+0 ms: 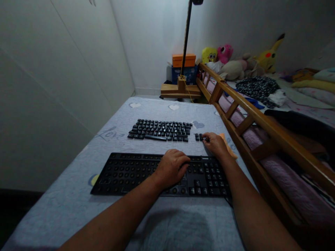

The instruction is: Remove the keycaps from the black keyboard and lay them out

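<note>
A black keyboard (115,174) lies on a pale blue quilted cover (104,216). Its left and middle parts show bare key sockets, while keycaps sit on the number pad and arrow keys at the right. Beyond it, loose black keycaps (162,130) are laid out in rows. My left hand (172,167) rests over the middle of the keyboard, its fingers together and bent; what is under them is hidden. My right hand (214,143) pinches at a small group of loose keycaps (197,137) right of the rows; what lies between its fingertips is too small to tell.
An orange object (228,146) lies beside my right wrist. A wooden bed rail (251,111) runs along the right side, with bedding and plush toys behind it. At the far end are a wooden stand (180,91) with a pole and an orange box (178,60).
</note>
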Tool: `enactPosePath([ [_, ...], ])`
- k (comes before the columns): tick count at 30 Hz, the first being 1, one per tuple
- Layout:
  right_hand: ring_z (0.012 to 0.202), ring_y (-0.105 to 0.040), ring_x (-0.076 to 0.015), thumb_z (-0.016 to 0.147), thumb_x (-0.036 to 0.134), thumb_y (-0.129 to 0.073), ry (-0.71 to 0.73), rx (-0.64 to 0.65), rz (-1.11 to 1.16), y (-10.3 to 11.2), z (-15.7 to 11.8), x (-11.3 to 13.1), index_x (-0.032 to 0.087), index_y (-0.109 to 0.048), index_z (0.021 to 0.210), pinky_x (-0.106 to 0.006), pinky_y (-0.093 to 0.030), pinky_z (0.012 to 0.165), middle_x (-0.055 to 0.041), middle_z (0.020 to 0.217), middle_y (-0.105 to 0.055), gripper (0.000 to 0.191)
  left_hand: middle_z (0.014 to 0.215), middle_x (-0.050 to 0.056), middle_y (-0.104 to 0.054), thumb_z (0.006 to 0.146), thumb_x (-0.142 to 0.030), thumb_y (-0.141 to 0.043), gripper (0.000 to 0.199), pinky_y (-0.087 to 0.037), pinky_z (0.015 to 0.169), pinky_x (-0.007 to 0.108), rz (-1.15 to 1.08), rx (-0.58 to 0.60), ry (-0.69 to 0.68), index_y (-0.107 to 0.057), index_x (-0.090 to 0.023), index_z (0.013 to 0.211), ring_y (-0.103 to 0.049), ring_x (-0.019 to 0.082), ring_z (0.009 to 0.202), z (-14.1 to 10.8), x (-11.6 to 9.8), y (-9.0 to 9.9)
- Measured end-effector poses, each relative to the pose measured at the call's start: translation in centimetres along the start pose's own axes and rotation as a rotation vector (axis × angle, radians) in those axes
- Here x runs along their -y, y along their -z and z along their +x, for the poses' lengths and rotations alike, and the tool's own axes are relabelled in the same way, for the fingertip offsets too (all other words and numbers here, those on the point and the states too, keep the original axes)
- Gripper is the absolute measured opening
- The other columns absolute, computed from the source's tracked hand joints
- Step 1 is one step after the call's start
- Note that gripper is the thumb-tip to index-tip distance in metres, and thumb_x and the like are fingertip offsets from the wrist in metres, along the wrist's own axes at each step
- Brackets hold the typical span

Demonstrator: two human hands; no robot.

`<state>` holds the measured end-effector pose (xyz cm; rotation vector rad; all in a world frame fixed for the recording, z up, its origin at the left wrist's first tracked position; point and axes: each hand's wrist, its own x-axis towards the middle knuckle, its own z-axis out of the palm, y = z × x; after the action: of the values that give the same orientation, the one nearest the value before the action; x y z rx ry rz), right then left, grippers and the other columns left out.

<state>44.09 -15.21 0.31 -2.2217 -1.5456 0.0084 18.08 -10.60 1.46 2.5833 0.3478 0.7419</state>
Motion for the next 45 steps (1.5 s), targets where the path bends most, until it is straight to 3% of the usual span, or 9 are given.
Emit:
enactPosePath([
  [13, 0.08, -0.063, -0.0203, 0.079, 0.025, -0.062, 0.001, -0.13, 0.115, 1.5, -0.3, 0.2, 0.019, -0.07, 0.086, -0.031, -0.047, 0.079, -0.006, 0.083, -0.07, 0.012, 0.093, 0.005, -0.071, 0.086, -0.019, -0.06, 0.013, -0.047, 0.086, 0.038, 0.005, -0.002, 0.0, -0.069, -0.019, 0.095, -0.062, 0.022, 0.09, 0.1, -0.1, 0.1],
  [18, 0.081, -0.063, -0.0207, 0.091, 0.035, -0.042, -0.059, -0.248, 0.224, 4.0, -0.8, 0.7, 0.018, -0.067, 0.084, -0.031, -0.048, 0.076, -0.0082, 0.086, -0.069, 0.031, 0.095, 0.005, -0.071, 0.086, -0.018, -0.06, 0.013, -0.046, 0.087, 0.039, 0.004, 0.004, 0.001, -0.068, -0.018, 0.097, -0.061, 0.022, 0.093, 0.1, 0.0, 0.0],
  [23, 0.073, -0.058, -0.0169, 0.091, 0.036, -0.037, -0.155, -0.367, 0.632, 7.4, -2.0, 2.8, 0.019, -0.066, 0.083, -0.027, -0.046, 0.065, -0.005, 0.08, -0.064, 0.034, 0.099, 0.006, -0.07, 0.085, -0.019, -0.06, 0.016, -0.046, 0.089, 0.039, 0.003, 0.026, 0.017, -0.067, -0.018, 0.1, -0.06, 0.022, 0.097, 0.1, -0.1, 0.0],
  [26, 0.062, -0.052, -0.0146, 0.094, 0.038, -0.035, -0.146, -0.299, 0.678, 9.1, -3.5, 4.4, 0.02, -0.064, 0.077, -0.025, -0.04, 0.055, -0.0021, 0.067, -0.055, 0.039, 0.1, 0.006, -0.069, 0.084, -0.018, -0.061, 0.017, -0.046, 0.09, 0.04, 0.007, 0.035, 0.019, -0.068, -0.018, 0.1, -0.059, 0.023, 0.098, 0.1, -0.1, 0.0],
  [28, 0.055, -0.047, -0.0136, 0.095, 0.044, -0.036, -0.14, -0.166, 0.71, 9.7, -4.7, 5.4, 0.02, -0.063, 0.08, -0.025, -0.036, 0.049, 0.0001, 0.061, -0.051, 0.04, 0.101, 0.006, -0.069, 0.084, -0.018, -0.061, 0.017, -0.046, 0.09, 0.04, 0.007, 0.037, 0.019, -0.068, -0.018, 0.099, -0.059, 0.023, 0.098, 0.1, -0.1, 0.0],
  [32, 0.06, -0.051, -0.0148, 0.094, 0.049, -0.043, -0.118, 0.059, 0.683, 9.6, -7.5, 6.8, 0.02, -0.063, 0.085, -0.026, -0.039, 0.056, 0.0006, 0.063, -0.053, 0.037, 0.102, 0.006, -0.069, 0.085, -0.019, -0.061, 0.017, -0.045, 0.091, 0.04, 0.014, 0.046, 0.024, -0.068, -0.018, 0.1, -0.058, 0.023, 0.1, 0.2, -0.1, 0.0],
  [35, 0.07, -0.055, -0.0168, 0.093, 0.047, -0.048, -0.117, 0.135, 0.562, 9.0, -9.4, 7.4, 0.021, -0.063, 0.085, -0.028, -0.042, 0.065, -0.0004, 0.072, -0.059, 0.031, 0.102, 0.006, -0.068, 0.085, -0.02, -0.06, 0.017, -0.046, 0.092, 0.04, 0.02, 0.062, 0.025, -0.068, -0.018, 0.1, -0.058, 0.023, 0.1, 0.2, -0.1, 0.1],
  [39, 0.078, -0.059, -0.0189, 0.089, 0.04, -0.054, -0.133, 0.088, 0.512, 7.5, -11.0, 8.0, 0.021, -0.063, 0.083, -0.029, -0.044, 0.072, -0.001, 0.079, -0.062, 0.022, 0.104, 0.006, -0.068, 0.085, -0.021, -0.06, 0.018, -0.046, 0.092, 0.04, 0.029, 0.072, 0.032, -0.068, -0.018, 0.102, -0.058, 0.024, 0.101, 0.3, -0.2, 0.3],
  [45, 0.07, -0.058, -0.0177, 0.088, 0.034, -0.053, -0.104, -0.034, 0.419, 5.3, -12.0, 8.4, 0.021, -0.06, 0.077, -0.027, -0.043, 0.066, 0.0, 0.072, -0.061, 0.019, 0.104, 0.006, -0.068, 0.084, -0.021, -0.062, 0.018, -0.046, 0.092, 0.04, 0.028, 0.075, 0.041, -0.069, -0.018, 0.101, -0.058, 0.024, 0.101, 0.3, -0.3, 0.3],
])
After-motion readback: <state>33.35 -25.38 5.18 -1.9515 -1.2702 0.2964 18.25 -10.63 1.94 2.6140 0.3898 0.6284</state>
